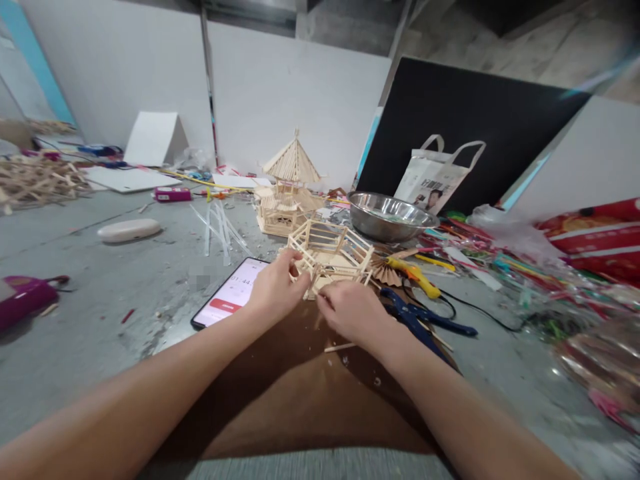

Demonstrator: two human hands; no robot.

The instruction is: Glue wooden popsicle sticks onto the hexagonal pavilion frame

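A small railing frame made of wooden sticks (345,239) sits in front of me on a brown board (280,413). My left hand (280,283) is closed with its fingers on the near left side of this frame. Close beside it, my right hand (353,310) is curled in a pinch at the frame's near edge. What lies between its fingertips is hidden. One loose wooden stick (340,347) lies on the board just below my right hand. Behind the frame stands a pavilion model (293,180) of the same sticks, with a pointed roof.
A phone (227,297) lies by my left forearm. On the right are blue-handled pliers (425,317), a yellow glue gun (415,275) with its cord, and a metal bowl (393,220). Clear glue sticks (220,230) and a white case (129,231) lie left. Scraps (530,280) cover the right side.
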